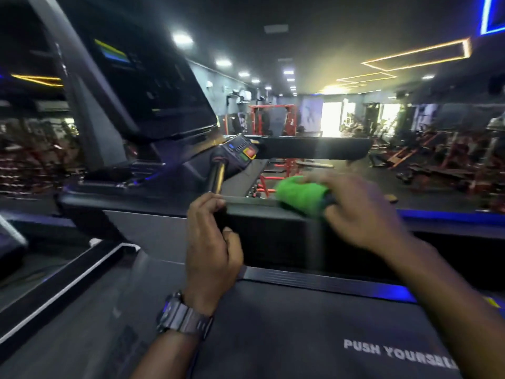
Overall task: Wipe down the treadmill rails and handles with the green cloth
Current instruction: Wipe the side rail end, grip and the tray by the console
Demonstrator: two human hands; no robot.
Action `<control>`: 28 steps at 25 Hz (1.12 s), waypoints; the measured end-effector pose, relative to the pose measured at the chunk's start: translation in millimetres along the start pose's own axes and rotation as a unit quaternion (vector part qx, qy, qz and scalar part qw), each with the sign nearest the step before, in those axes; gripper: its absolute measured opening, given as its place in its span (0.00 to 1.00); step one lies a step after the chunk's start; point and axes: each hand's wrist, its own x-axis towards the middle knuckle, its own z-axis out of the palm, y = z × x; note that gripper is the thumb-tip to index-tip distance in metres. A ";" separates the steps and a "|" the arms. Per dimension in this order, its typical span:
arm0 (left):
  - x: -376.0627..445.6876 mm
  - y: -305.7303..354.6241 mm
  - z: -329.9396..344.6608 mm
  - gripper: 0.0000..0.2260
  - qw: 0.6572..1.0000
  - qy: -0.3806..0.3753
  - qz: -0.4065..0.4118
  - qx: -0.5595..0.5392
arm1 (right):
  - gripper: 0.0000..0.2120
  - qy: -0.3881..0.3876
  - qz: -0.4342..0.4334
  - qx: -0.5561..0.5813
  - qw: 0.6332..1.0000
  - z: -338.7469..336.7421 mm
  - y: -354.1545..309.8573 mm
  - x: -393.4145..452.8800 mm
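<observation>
Here | right hand (355, 212) clutches cloth (302, 194) on rail (251, 202); rail runs leftward toward left hand (211, 239), gripping its end.

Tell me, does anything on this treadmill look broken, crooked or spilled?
Nothing stands out. The left hand grips the side rail, while the right hand presses the green cloth onto it. The console and belt look intact. The right hand and the gym beyond are blurred, so fine damage can't be judged.
</observation>
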 end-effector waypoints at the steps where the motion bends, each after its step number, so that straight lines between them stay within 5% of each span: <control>1: -0.1 -0.1 -1.8 0.23 1.000 0.004 0.001 -0.017 | 0.28 0.010 0.048 -0.042 0.998 -12.1 8.0 -2.3; 3: -0.2 1.9 -0.5 0.21 0.995 0.039 -0.033 -0.081 | 0.22 0.031 0.058 -0.138 0.988 1.0 -10.2 1.8; 8: 5.7 17.2 4.3 0.16 0.982 0.130 -0.077 -0.117 | 0.20 -0.029 -0.167 0.026 0.985 69.0 -91.2 45.4; 12: 6.8 43.4 21.0 0.13 0.997 -0.078 0.005 0.007 | 0.29 0.067 -0.064 0.017 0.996 15.3 11.5 -17.3; 15: 5.4 89.1 59.1 0.19 0.966 -0.229 0.113 0.050 | 0.36 0.205 0.064 -0.004 0.977 -40.1 105.9 -107.3; 19: -0.4 137.0 105.2 0.24 0.940 -0.303 0.150 0.051 | 0.36 0.383 0.227 0.103 0.890 -62.8 173.6 -162.2; 23: -2.8 125.8 109.1 0.20 0.934 -0.316 0.164 0.023 | 0.40 0.460 0.293 0.262 0.796 -45.4 180.1 -165.6; 28: 12.4 84.1 80.4 0.19 0.922 -0.325 0.209 0.021 | 0.41 0.551 0.334 0.478 0.597 6.9 165.1 -165.3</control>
